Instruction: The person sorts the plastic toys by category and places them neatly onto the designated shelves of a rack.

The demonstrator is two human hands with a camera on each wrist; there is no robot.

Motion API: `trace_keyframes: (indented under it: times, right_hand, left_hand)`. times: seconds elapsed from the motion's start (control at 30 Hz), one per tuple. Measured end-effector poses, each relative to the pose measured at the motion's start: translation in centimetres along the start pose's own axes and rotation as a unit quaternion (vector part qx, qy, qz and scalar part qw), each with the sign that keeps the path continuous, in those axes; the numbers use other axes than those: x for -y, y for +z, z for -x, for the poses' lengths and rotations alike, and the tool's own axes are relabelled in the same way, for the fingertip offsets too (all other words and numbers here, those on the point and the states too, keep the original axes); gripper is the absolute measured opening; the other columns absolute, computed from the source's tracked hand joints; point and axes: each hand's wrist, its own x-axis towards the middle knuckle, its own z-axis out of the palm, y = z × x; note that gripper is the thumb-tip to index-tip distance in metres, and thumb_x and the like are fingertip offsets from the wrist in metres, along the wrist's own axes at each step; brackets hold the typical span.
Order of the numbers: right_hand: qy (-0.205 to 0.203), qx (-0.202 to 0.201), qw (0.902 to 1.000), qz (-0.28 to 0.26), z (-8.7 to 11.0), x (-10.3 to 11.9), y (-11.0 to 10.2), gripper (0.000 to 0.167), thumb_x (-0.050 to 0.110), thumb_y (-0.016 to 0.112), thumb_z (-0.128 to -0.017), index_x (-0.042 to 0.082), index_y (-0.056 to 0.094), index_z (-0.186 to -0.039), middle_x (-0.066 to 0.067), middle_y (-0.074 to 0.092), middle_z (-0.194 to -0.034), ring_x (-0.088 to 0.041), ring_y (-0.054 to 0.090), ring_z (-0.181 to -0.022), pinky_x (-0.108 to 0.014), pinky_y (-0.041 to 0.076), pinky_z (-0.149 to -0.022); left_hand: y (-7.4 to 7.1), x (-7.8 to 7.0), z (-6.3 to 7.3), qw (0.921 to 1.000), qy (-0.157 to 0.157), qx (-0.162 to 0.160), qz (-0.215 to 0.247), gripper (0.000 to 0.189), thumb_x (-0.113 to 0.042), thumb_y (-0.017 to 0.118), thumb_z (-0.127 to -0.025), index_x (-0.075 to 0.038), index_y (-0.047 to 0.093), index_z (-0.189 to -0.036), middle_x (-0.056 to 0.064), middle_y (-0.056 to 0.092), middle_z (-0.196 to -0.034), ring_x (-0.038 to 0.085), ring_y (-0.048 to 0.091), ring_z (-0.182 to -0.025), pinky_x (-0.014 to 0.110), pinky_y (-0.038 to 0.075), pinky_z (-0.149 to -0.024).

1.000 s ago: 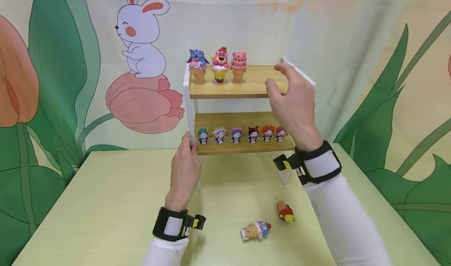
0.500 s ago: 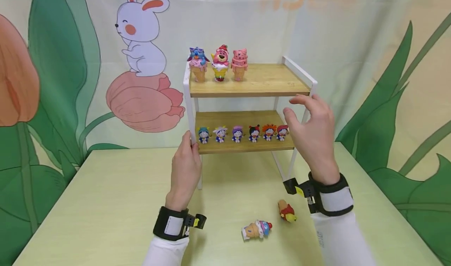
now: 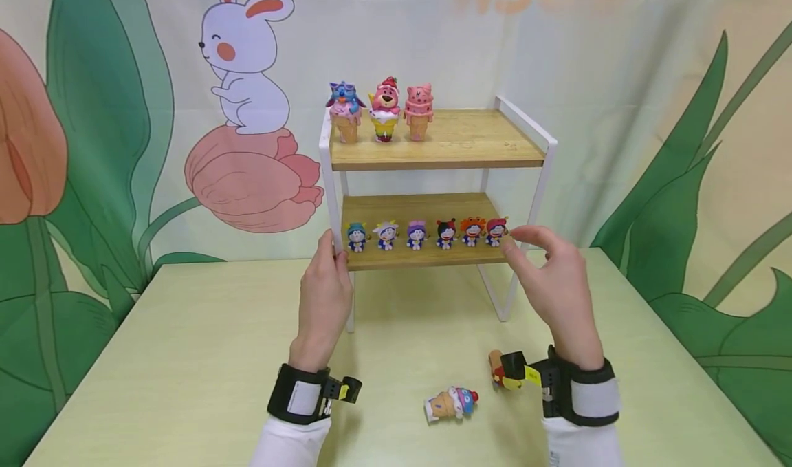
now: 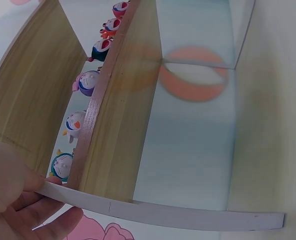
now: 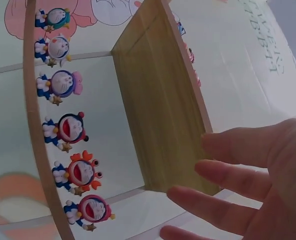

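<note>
A two-tier wooden shelf with a white frame stands on the table. My left hand grips its left post, the fingers wrapped round the white bar in the left wrist view. My right hand is beside the right end of the lower tier, thumb and forefinger apart, close to a red-hatted figurine. It holds nothing; in the right wrist view its fingers are spread. Several small blue figurines stand in a row there, among them an orange crab-hatted one. Whether my fingertips touch the red-hatted one, I cannot tell.
On the upper tier's left stand a blue ice-cream-cone figurine, a pink bear cone and a pink cat cone. Two more cone figurines lie on the table: a blue-topped one and a red-yellow one, partly hidden by the wrist camera.
My right hand has come down from the upper tier to the lower tier's right end. My left hand has stayed on the post, and the figurines stand where they were.
</note>
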Motion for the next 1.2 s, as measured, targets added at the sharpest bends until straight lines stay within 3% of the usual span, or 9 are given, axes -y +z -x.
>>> trace_keyframes:
  times: [0.17,0.33,0.53,0.77,1.03,1.2]
  right_hand:
    - [-0.007,0.019,0.9997,-0.011,0.1,-0.9,-0.1,0.029,0.025,0.065,-0.096,0.005,0.066,-0.117,-0.011,0.066,-0.116,-0.03,0.056,-0.112,-0.052,0.042,-0.095]
    - [-0.016,0.066,0.9977,-0.002,0.3,-1.6,-0.4,0.03,0.024,0.065,-0.096,0.004,0.065,-0.118,-0.011,0.066,-0.113,-0.029,0.059,-0.105,-0.049,0.047,-0.09]
    - [-0.041,0.137,0.9897,0.006,0.1,-2.6,-0.1,0.03,0.024,0.064,-0.097,0.004,0.064,-0.119,-0.011,0.067,-0.112,-0.028,0.061,-0.101,-0.048,0.05,-0.088]
    - [-0.062,0.176,0.9823,0.004,-0.2,-3.2,0.1,0.024,0.022,0.064,-0.097,0.007,0.067,-0.115,-0.005,0.068,-0.107,-0.022,0.062,-0.096,-0.043,0.052,-0.084]
    - [-0.087,0.253,0.9629,0.038,0.1,-3.2,0.7,0.021,0.022,0.064,-0.097,0.011,0.07,-0.113,-0.003,0.068,-0.11,-0.021,0.062,-0.097,-0.04,0.053,-0.08]
    - [-0.104,0.295,0.9494,0.031,0.4,-3.0,1.3,0.022,0.024,0.064,-0.097,0.013,0.07,-0.114,0.0,0.068,-0.111,-0.018,0.062,-0.096,-0.038,0.053,-0.081]
  left_hand:
    - [0.0,-0.3,0.1,1.0,-0.002,0.0,-0.001,0.033,0.001,0.05,-0.1,0.005,0.043,-0.132,0.025,0.062,-0.109,0.033,0.066,-0.091,0.045,0.057,-0.075]
    - [-0.1,-0.4,0.1,0.9999,-0.005,0.009,-0.002,0.035,-0.001,0.049,-0.101,0.004,0.042,-0.135,0.026,0.061,-0.114,0.033,0.066,-0.094,0.044,0.057,-0.076]
    - [-0.2,-0.4,0.2,0.9999,-0.001,0.002,-0.014,0.034,0.0,0.05,-0.1,0.004,0.042,-0.133,0.026,0.062,-0.111,0.034,0.066,-0.093,0.044,0.058,-0.073]
    - [0.0,-0.5,0.1,0.9999,0.002,0.005,-0.015,0.036,-0.001,0.05,-0.1,0.005,0.041,-0.135,0.027,0.061,-0.114,0.035,0.066,-0.096,0.044,0.057,-0.075]
    - [-0.2,-0.2,0.2,0.9999,0.003,0.002,-0.013,0.036,0.001,0.05,-0.1,0.005,0.041,-0.134,0.028,0.061,-0.115,0.036,0.065,-0.098,0.046,0.056,-0.078]
    - [-0.1,-0.2,0.2,1.0,0.005,0.002,-0.007,0.035,0.0,0.05,-0.1,0.004,0.042,-0.134,0.026,0.061,-0.11,0.033,0.065,-0.092,0.044,0.058,-0.074]
